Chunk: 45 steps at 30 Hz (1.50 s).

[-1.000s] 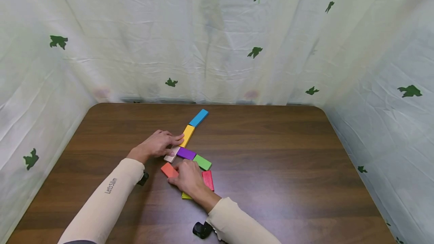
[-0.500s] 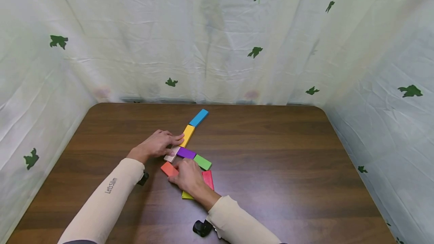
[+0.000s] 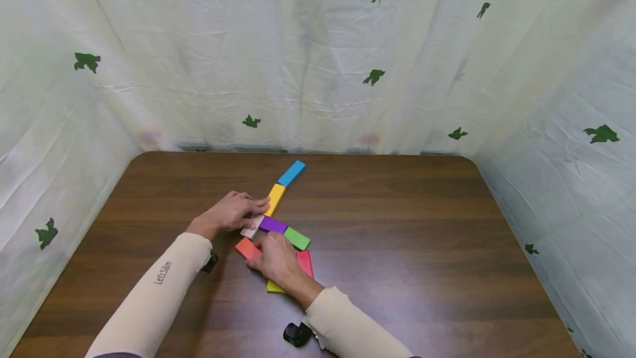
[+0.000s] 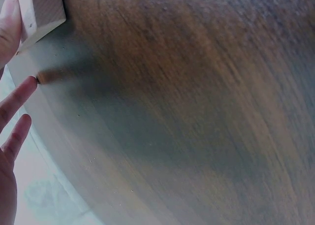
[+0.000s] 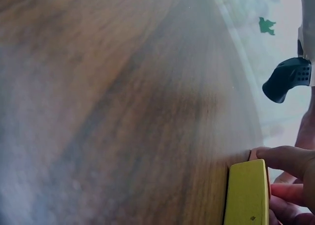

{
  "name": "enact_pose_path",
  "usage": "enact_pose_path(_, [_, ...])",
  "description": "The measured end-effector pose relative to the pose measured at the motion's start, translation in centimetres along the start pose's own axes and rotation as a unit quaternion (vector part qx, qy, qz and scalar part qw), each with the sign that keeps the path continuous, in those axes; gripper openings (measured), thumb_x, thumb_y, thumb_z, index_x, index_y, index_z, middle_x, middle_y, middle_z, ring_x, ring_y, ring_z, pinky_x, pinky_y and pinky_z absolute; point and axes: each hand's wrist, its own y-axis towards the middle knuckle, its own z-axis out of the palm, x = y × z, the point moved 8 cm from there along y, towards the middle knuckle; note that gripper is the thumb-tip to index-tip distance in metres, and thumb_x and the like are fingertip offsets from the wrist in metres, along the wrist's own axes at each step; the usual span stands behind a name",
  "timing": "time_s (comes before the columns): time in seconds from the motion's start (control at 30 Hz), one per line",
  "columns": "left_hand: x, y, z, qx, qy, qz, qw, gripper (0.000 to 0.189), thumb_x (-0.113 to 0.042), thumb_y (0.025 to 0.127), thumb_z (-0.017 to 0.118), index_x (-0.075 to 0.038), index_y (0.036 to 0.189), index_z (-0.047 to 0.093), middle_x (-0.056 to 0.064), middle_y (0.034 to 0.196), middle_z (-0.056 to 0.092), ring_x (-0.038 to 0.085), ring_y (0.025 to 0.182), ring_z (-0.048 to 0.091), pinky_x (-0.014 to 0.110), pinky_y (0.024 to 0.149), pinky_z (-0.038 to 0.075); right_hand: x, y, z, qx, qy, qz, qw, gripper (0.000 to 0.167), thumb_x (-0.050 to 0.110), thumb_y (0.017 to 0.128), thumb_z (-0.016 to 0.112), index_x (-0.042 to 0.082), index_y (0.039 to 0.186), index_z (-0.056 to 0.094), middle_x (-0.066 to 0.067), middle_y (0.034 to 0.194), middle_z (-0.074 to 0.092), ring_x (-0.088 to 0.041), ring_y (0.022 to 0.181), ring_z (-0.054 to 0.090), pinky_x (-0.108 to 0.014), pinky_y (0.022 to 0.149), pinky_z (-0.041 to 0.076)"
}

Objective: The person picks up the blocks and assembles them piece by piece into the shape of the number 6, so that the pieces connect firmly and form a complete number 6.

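Observation:
Flat coloured wooden blocks lie end to end on the brown table. My left hand (image 3: 231,211) reaches from the left with fairly straight fingers. Its forefinger touches the orange-yellow block (image 3: 275,199) and its thumb rests at the white block (image 3: 250,228); the left wrist view shows the thumb against the white block's (image 4: 42,16) side. My right hand (image 3: 275,258) pinches the orange block (image 3: 247,248) between thumb and fingers, covering its right part. Underneath that hand, the yellow-green block (image 3: 274,287) is partly hidden; it looms close in the right wrist view.
A purple block (image 3: 273,225) and a green block (image 3: 297,238) continue the row right of the white one. The red block (image 3: 305,264) lies right of my right hand. A blue block (image 3: 291,173) tops the line. White patterned curtains (image 3: 318,70) surround the table (image 3: 422,247).

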Motion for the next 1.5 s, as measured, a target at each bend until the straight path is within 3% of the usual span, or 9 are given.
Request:
enact_pose_path(0.47, [-0.09, 0.04, -0.03, 0.004, -0.004, -0.003, 1.0, 0.062, -0.026, 0.085, 0.071, -0.01, 0.141, 0.048, 0.011, 0.151, 0.038, 0.039, 0.122, 0.047, 0.056, 0.1, 0.031, 0.11, 0.16, -0.32, -0.006, -0.007, -0.026, 0.9996, 0.017, 0.028, 0.073, 0.082, 0.015, 0.083, 0.077, 0.009, 0.065, 0.056, -0.006, 0.065, 0.047, -0.019, 0.059, 0.035])
enact_pose_path(1.07, [-0.08, -0.11, -0.09, -0.006, 0.001, 0.003, 1.0, 0.061, -0.026, 0.085, 0.07, -0.009, 0.14, 0.049, 0.011, 0.15, 0.04, 0.039, 0.121, 0.047, 0.057, 0.098, 0.032, -0.02, 0.19, 0.14, 0.01, 0.013, 0.028, 0.9995, 0.014, 0.031, 0.073, 0.082, 0.02, 0.072, 0.074, 0.01, 0.048, 0.038, -0.007, 0.052, 0.038, -0.019, 0.048, 0.027])
enact_pose_path(1.5, [-0.08, -0.17, -0.18, -0.01, 0.009, 0.008, 0.9999, 0.06, -0.025, 0.085, 0.071, -0.009, 0.139, 0.051, 0.011, 0.149, 0.042, 0.04, 0.119, 0.048, 0.057, 0.098, 0.033, 0.42, -0.25, 0.14, -0.029, 0.014, 0.034, 0.9989, 0.021, 0.033, 0.067, 0.086, 0.02, 0.069, 0.07, 0.012, 0.051, 0.043, -0.008, 0.052, 0.041, -0.019, 0.049, 0.029])
